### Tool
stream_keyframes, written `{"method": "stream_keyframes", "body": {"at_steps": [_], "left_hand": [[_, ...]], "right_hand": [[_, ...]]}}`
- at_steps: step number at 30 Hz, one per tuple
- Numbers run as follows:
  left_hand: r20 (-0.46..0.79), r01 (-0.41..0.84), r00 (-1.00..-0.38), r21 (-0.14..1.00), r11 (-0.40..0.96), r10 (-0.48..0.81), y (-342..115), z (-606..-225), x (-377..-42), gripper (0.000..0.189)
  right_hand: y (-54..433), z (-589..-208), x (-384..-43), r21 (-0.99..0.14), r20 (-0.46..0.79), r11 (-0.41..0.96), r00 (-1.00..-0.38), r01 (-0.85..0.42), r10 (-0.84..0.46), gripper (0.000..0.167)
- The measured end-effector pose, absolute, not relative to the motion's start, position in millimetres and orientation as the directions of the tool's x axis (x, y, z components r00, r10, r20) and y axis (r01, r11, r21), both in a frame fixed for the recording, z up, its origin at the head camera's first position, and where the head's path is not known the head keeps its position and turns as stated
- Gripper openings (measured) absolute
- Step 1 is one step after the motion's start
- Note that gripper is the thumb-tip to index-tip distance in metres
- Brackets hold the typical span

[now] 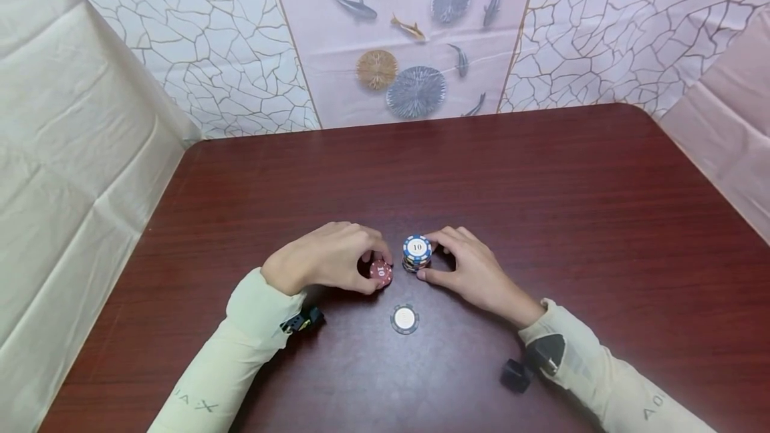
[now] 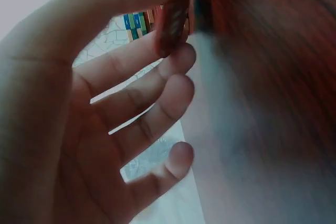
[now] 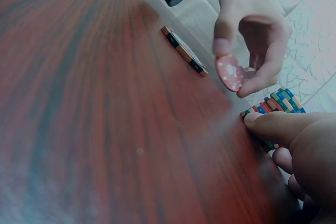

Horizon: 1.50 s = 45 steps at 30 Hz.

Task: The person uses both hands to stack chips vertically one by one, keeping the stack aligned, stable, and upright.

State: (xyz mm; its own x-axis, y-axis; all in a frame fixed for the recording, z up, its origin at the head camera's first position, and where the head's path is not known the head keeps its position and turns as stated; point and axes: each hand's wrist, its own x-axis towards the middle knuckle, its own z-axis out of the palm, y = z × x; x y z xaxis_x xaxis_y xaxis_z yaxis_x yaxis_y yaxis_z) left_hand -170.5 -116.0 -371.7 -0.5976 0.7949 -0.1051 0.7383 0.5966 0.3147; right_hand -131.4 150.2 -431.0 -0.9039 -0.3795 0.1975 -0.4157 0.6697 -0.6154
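Observation:
Between thumb and fingers, my left hand (image 1: pixel 337 256) pinches a red poker chip (image 1: pixel 381 273) marked 10. The red chip also shows edge-on in the left wrist view. Just to its right stands a stack of poker chips (image 1: pixel 417 248) in several colours, a blue-and-white chip marked 10 on top. My right hand (image 1: pixel 475 272) holds this stack from the right, thumb at the near side and a finger at the far side. In the right wrist view my right thumb (image 3: pixel 278 127) lies against the low part of the stack (image 3: pixel 283 100).
A dark chip with a white centre (image 1: pixel 405 319) lies flat on the table, nearer to me than the stack. The reddish-brown wooden table (image 1: pixel 289 179) reaches back to a patterned cloth (image 1: pixel 240 52). Each sleeve carries a small black device (image 1: pixel 303 320) at the wrist.

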Motion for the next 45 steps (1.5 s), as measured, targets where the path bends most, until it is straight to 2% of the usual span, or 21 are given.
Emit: {"method": "stream_keyframes", "body": {"at_steps": [5,12,18,23,29,33,45], "left_hand": [[0.001,0.757,-0.617,0.273,0.593,0.787,-117.3,-369.1,-172.6,0.023],[0.159,0.800,-0.587,0.265,0.538,0.794,-111.0,-371.0,-174.1,0.037],[0.233,0.784,-0.603,0.348,0.513,0.763,-103.1,-373.3,-172.5,0.031],[0.278,0.766,-0.636,0.341,0.545,0.720,-94.2,-374.9,-169.6,0.027],[0.273,0.704,-0.710,0.287,0.649,0.649,-84.8,-378.3,-165.3,0.030],[0.254,0.677,-0.736,0.256,0.690,0.628,-80.7,-380.4,-163.0,0.031],[0.223,0.678,-0.735,0.252,0.690,0.641,-76.9,-384.1,-159.6,0.033]], "right_hand": [[152.3,-431.6,-131.6,-0.615,0.200,0.669,-0.904,-0.416,-0.378,0.054],[158.4,-434.6,-127.6,-0.620,0.182,0.679,-0.913,-0.394,-0.364,0.051],[159.8,-437.0,-127.6,-0.620,0.184,0.676,-0.912,-0.398,-0.368,0.051],[158.9,-436.5,-128.8,-0.621,0.192,0.670,-0.908,-0.407,-0.373,0.049],[156.5,-435.8,-130.7,-0.616,0.201,0.668,-0.903,-0.418,-0.380,0.049],[153.5,-434.1,-131.7,-0.608,0.214,0.665,-0.896,-0.434,-0.389,0.050],[150.9,-432.9,-131.7,-0.607,0.224,0.659,-0.892,-0.444,-0.394,0.048]]}}
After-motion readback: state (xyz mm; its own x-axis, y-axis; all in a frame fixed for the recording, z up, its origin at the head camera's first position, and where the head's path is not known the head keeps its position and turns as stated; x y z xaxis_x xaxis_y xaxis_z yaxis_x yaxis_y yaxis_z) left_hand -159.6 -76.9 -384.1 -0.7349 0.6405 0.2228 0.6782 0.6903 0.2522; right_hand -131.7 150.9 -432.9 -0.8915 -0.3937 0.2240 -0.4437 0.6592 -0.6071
